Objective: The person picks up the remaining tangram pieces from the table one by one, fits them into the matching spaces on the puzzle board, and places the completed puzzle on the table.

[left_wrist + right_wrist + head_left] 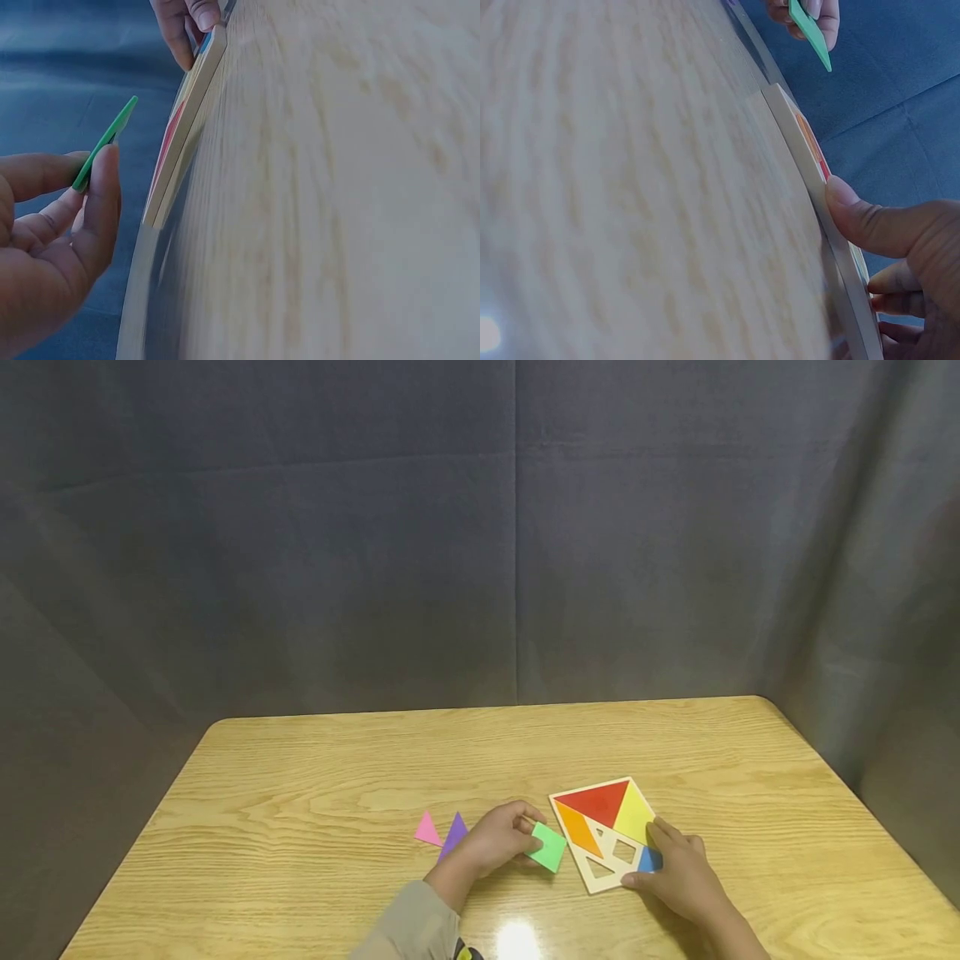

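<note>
My left hand (491,839) pinches a green square tangram piece (550,847) between thumb and fingers. In the left wrist view the green piece (105,142) is tilted and raised above the table. Just right of it lies a pale wooden tangram board (600,883), set at an angle. Red (597,802), yellow (633,816), orange (578,828) and blue (649,860) pieces sit in the board, beside several cut-out openings. With thumb on the near edge and fingers on the right edge, my right hand (682,872) grips the board's right corner, partly covering the blue piece.
Left of my left hand, a pink triangle (427,830) and a purple piece (453,837) lie on the wood-grain table (300,827); the hand partly hides the purple one. A dark grey curtain (375,543) hangs behind the table and along its sides.
</note>
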The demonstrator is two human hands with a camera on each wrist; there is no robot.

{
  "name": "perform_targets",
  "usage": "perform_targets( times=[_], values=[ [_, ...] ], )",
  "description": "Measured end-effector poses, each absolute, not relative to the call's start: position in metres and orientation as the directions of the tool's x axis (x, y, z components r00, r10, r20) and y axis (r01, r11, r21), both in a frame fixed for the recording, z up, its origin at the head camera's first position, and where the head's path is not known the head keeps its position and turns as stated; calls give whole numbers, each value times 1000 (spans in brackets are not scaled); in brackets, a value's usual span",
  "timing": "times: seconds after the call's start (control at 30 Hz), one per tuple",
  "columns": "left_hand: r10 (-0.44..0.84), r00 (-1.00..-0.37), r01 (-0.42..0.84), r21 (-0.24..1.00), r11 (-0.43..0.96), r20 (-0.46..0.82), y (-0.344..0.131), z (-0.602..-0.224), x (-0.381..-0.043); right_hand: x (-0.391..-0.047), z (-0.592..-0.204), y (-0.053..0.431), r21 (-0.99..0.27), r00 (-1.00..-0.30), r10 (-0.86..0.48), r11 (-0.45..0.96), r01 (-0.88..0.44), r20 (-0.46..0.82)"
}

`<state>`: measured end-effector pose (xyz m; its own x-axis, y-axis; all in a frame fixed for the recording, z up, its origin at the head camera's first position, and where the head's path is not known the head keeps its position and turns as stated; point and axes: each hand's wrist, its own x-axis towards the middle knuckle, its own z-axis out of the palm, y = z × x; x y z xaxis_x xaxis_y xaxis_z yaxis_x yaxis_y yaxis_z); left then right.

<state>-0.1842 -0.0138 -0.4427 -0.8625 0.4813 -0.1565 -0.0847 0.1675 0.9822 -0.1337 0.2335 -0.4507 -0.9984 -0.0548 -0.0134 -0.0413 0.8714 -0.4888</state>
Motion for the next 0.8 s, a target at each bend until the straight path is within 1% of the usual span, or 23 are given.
perform_targets(
  times=[0.2, 0.5, 0.8],
  values=[
    [488, -862, -68, 986, 150, -133, -6, -443, -184, -134, -451, 233, -490, -998, -49, 871, -28, -29],
    [475, -872, -53, 987, 151, -119, 7, -446, -183, -135, -453, 234, -493, -999, -48, 869, -33, -17],
    [493, -862, -47, 986, 161, -122, 15, -443, -182, -136, -452, 234, -489, -999, -48, 871, -35, -13]
  ],
)
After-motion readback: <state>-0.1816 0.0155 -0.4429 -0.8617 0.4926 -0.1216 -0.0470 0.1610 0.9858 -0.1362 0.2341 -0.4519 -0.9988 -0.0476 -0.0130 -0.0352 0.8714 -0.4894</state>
